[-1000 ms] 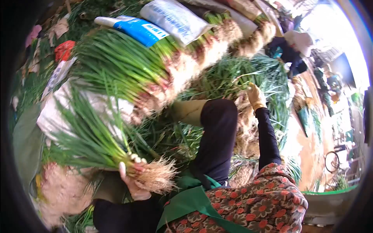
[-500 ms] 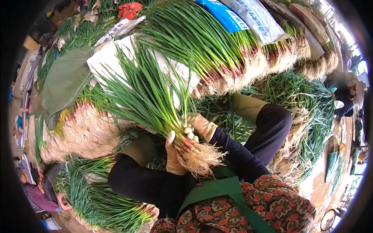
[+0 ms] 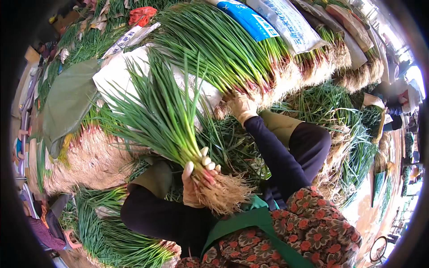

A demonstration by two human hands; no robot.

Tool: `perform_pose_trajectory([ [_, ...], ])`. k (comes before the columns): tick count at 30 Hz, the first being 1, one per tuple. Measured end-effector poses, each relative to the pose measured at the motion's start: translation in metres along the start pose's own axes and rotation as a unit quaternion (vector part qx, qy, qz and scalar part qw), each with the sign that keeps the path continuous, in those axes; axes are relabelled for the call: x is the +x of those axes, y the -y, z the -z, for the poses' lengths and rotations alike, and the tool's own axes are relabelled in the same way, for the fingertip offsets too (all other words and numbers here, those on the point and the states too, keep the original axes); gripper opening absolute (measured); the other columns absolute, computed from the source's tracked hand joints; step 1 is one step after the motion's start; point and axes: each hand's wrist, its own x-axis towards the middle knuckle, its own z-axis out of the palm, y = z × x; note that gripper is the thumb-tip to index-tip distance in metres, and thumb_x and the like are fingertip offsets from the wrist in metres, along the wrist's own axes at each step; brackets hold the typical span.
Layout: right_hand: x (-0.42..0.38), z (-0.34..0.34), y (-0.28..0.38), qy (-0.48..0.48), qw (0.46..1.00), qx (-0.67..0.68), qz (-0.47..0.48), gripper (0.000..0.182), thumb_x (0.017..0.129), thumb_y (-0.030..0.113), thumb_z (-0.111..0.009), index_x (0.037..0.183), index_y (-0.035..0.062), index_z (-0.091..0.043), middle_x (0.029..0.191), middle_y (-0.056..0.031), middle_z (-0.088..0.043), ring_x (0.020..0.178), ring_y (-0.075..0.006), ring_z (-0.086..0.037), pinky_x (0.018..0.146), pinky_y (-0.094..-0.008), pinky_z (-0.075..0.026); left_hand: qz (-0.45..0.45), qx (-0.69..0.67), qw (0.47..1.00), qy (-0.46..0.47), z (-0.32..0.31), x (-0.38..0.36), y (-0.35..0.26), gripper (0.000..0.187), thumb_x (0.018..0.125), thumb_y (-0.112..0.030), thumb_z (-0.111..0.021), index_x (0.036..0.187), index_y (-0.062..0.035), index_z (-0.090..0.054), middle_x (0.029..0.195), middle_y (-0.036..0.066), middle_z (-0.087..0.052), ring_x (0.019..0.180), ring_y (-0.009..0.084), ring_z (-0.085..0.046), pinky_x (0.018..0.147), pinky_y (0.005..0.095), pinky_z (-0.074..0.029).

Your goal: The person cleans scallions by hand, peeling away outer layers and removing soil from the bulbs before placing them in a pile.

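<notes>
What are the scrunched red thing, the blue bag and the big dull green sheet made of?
The red thing looks like thin plastic, bright and crinkled into many little folds.
The blue bag is probably smooth plastic, with crisp white printing.
The green sheet could be canvas or coated cloth: it looks matt and droops in broad folds.

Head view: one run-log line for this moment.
left hand: gripping green onion bunch, roots toward body | right hand: at root end of laid-out onion row | white sheet: behind held leaves | hands: apart
</notes>
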Motion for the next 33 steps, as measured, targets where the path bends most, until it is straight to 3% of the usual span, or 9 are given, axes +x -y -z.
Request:
perform_pose_trajectory([
  [4,-0.004,0.054,0.051,0.267,0.959,-0.023,-0.089,0.03,0.083,0.034,-0.061,0.096,0.0071,-0.063,0.078,-0.0172,-0.065,0.072,-0.0322,-0.064,0.065,-0.0434,-0.05,-0.07,0.039,0.995,-0.057,0.002,0.007,0.0,0.058,0.09,-0.032,-0.053,0.133,0.0025,-0.036,0.102,0.009,-0.055,0.096,0.0225,-0.056,0.095,0.0449,-0.043],
  [6,-0.04,0.075,0.068,0.214,0.976,0.001,0.045,0.029,0.084,0.034,-0.061,0.095,0.0075,-0.063,0.073,-0.0155,-0.065,0.066,-0.0323,-0.064,0.06,-0.0422,-0.051,-0.091,0.067,0.976,-0.185,-0.014,0.015,0.005,0.044,0.091,-0.031,-0.05,0.117,0.0044,-0.048,0.103,0.014,-0.059,0.1,0.0279,-0.058,0.098,0.0493,-0.043],
  [9,-0.108,0.102,0.088,0.258,0.958,0.064,0.109,0.029,0.085,0.033,-0.058,0.104,0.0114,-0.06,0.074,-0.0131,-0.065,0.061,-0.0307,-0.064,0.054,-0.042,-0.049,-0.009,0.134,0.984,-0.116,0.023,0.013,-0.006,0.039,0.091,-0.032,-0.048,0.106,0.0039,-0.052,0.091,0.021,-0.061,0.096,0.0295,-0.06,0.098,0.0445,-0.043],
  [16,-0.112,0.098,0.06,0.432,0.852,0.031,0.295,0.027,0.089,0.027,-0.05,0.108,0.0089,-0.06,0.089,-0.017,-0.065,0.078,-0.0277,-0.066,0.064,-0.0363,-0.051,0.009,0.164,0.976,-0.142,0.036,0.022,0.004,0.052,0.096,-0.029,-0.042,0.133,0.0061,-0.038,0.124,0.023,-0.052,0.112,0.032,-0.054,0.095,0.043,-0.045],
  [20,-0.065,0.076,0.106,0.413,0.815,0.388,-0.119,0.03,0.093,0.027,-0.051,0.107,0.0028,-0.06,0.088,-0.0174,-0.064,0.077,-0.0219,-0.063,0.072,-0.0333,-0.052,0.018,0.152,0.969,-0.192,0.028,0.024,0.009,0.047,0.095,-0.026,-0.044,0.131,0.0038,-0.041,0.109,0.019,-0.059,0.092,0.032,-0.063,0.081,0.0417,-0.053],
  [24,-0.079,0.067,0.12,0.374,0.872,0.304,-0.081,0.036,0.09,0.026,-0.054,0.113,-0.0021,-0.057,0.101,-0.0222,-0.064,0.091,-0.0308,-0.062,0.078,-0.0366,-0.051,0.042,0.188,0.965,-0.175,0.05,0.012,0.003,0.039,0.095,-0.027,-0.045,0.123,0.0001,-0.047,0.099,0.015,-0.061,0.085,0.0298,-0.063,0.075,0.0427,-0.054],
  [26,-0.109,0.05,0.09,0.299,0.927,0.224,-0.02,0.023,0.089,0.02,-0.055,0.095,-0.0025,-0.058,0.069,-0.008,-0.062,0.059,-0.0157,-0.058,0.053,-0.0288,-0.047,-0.014,0.148,0.964,-0.219,0.022,0.015,0.008,0.038,0.094,-0.029,-0.045,0.12,-0.0004,-0.048,0.099,0.015,-0.061,0.087,0.0295,-0.062,0.079,0.0445,-0.052],
  [29,-0.121,0.052,0.058,0.381,0.785,0.372,-0.316,0.02,0.09,0.019,-0.052,0.097,0.0024,-0.061,0.063,-0.0042,-0.06,0.048,-0.0128,-0.053,0.041,-0.0256,-0.041,-0.03,0.112,0.979,-0.17,0.029,0.013,0.005,0.037,0.092,-0.032,-0.045,0.112,-0.0011,-0.052,0.1,0.014,-0.06,0.087,0.0287,-0.06,0.082,0.0469,-0.049],
  [33,-0.103,0.069,0.094,0.481,0.567,0.614,-0.267,0.037,0.092,0.04,-0.055,0.099,0.0045,-0.062,0.07,0.002,-0.058,0.055,-0.0068,-0.051,0.049,-0.0202,-0.038,-0.027,0.144,0.972,-0.185,0.02,0.008,0.003,0.039,0.092,-0.032,-0.043,0.104,0.0042,-0.054,0.076,0.017,-0.063,0.067,0.0289,-0.064,0.072,0.0398,-0.054],
])
